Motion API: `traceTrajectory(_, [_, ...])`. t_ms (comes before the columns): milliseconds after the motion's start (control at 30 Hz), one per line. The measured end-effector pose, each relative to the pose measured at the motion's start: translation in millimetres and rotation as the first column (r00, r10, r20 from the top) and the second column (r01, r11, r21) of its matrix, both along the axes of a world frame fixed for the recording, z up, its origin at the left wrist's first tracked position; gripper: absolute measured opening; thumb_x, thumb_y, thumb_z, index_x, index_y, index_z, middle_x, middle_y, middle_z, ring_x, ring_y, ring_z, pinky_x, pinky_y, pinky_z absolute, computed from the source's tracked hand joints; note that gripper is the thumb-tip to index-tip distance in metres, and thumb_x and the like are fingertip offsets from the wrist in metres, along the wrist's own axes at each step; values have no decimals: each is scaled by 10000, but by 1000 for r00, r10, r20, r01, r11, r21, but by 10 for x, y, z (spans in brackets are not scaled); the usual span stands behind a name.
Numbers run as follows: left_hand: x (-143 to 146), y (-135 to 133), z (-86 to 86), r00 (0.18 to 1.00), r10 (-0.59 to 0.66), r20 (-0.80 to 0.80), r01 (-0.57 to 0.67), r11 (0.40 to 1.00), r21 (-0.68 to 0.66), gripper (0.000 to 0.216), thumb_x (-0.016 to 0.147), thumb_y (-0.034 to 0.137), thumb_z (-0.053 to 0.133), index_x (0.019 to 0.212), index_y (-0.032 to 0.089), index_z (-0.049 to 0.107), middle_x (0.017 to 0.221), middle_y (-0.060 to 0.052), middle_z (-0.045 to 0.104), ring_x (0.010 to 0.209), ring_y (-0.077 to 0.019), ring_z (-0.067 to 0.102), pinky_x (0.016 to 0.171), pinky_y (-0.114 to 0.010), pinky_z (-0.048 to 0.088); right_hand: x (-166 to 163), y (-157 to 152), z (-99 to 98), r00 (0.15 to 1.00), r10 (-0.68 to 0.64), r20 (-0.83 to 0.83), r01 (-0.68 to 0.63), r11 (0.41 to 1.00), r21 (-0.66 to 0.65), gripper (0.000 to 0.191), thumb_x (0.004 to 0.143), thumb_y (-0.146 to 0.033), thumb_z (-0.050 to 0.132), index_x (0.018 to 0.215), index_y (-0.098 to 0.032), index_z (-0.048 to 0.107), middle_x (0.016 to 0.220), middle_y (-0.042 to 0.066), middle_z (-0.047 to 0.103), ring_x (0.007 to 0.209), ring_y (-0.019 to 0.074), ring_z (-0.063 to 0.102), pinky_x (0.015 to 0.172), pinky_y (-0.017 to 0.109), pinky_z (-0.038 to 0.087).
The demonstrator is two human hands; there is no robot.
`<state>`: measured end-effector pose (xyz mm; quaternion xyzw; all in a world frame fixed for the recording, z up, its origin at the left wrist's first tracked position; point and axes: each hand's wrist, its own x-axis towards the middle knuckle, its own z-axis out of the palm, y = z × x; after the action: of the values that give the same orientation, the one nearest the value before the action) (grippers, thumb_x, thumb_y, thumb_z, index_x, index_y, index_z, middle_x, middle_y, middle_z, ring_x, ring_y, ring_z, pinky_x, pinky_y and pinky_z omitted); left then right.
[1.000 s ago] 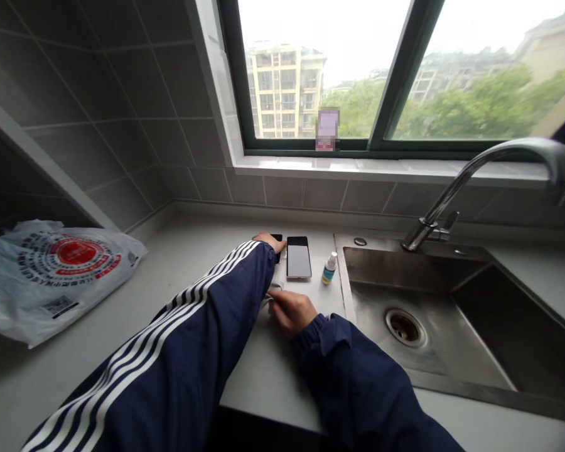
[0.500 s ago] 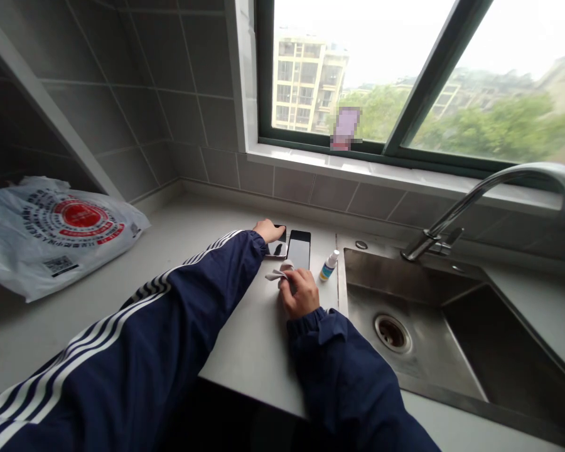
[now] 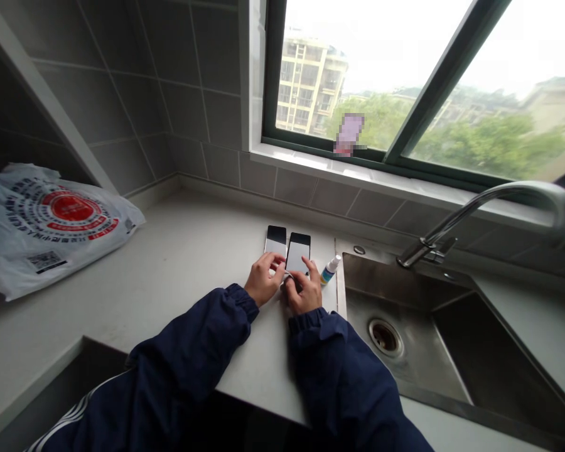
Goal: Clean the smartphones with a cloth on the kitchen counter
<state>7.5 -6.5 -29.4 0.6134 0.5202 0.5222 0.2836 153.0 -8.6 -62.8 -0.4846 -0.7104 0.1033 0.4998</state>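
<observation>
Two phones lie side by side on the pale counter: a left phone and a right phone, both screen up. My left hand rests at the near end of the left phone, fingers curled. Beside it, my right hand is closed at the near end of the right phone, with a small white cloth showing between the two hands. A small spray bottle with a white cap stands just right of my right hand.
A steel sink with a drain lies to the right, under a curved tap. A white plastic bag with red print sits at the far left of the counter. Grey tiled wall and a window sill run behind.
My left arm has drawn back from the far end of the left phone to its near end. My right hand, holding the cloth, has moved up against the right phone. The camera has shifted.
</observation>
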Motion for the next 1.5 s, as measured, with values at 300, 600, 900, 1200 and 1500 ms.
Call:
traceTrajectory(300, [6,83,-63,967,-59,249,111,973,-203,251,826,360,645,1017,198,665,1110,-105,694,886,-212,697,679,-285,573,25,164,23,989,61,-137,-75,992,-99,184,838,-269,596,907,-218,759,1307,99,630,1181,265,609,1043,432,464])
traceTrajectory(600, [4,142,-17,871,-17,490,214,913,-348,330,776,384,706,1013,163,642,1007,-110,701,871,-209,682,631,-286,591,12,253,76,953,80,-293,-138,973,-183,258,871,-361,571,935,-184,748,915,58,761,858,210,708,803,330,562])
traceTrajectory(900, [-12,123,95,825,30,564,266,860,-435,211,821,266,660,998,155,634,900,-76,707,735,-170,702,658,-293,585,10,305,42,958,51,-283,-111,973,-201,294,862,-405,567,922,-176,742,838,38,741,782,195,674,737,296,538])
traceTrajectory(1200, [-9,159,76,801,45,596,303,829,-469,164,829,264,666,958,165,652,838,-56,710,686,-150,692,651,-267,552,-20,212,126,985,8,-170,-24,995,-93,212,856,-316,569,887,-200,743,974,77,680,949,222,629,904,357,500])
traceTrajectory(1500, [-53,144,82,645,49,762,450,782,-431,182,824,286,623,956,163,647,936,-102,724,793,-149,692,737,-252,556,-62,241,39,990,-119,-78,111,989,-93,176,855,-264,599,913,-202,753,1481,112,409,1386,295,381,1134,468,341])
